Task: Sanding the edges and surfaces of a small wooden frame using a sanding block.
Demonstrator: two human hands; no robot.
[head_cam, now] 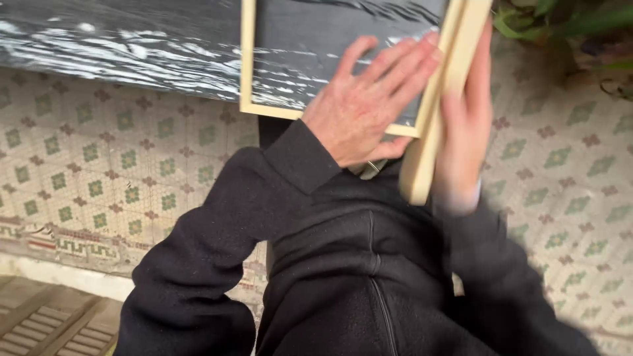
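A pale wooden frame [248, 59] lies flat on a black, white-streaked table [119, 46], its near edge jutting over the table's edge. My left hand [362, 109] presses flat on the frame's inside, fingers spread toward its right corner. My right hand [465, 125], blurred, grips a second pale wooden frame [438, 105] held on edge against the right side of the flat one. Both arms wear black sleeves.
Patterned cream floor tiles with green and red motifs [125, 165] spread below. Green potted plant leaves [560, 26] sit at the top right. A slatted wooden surface [46, 323] shows at the bottom left.
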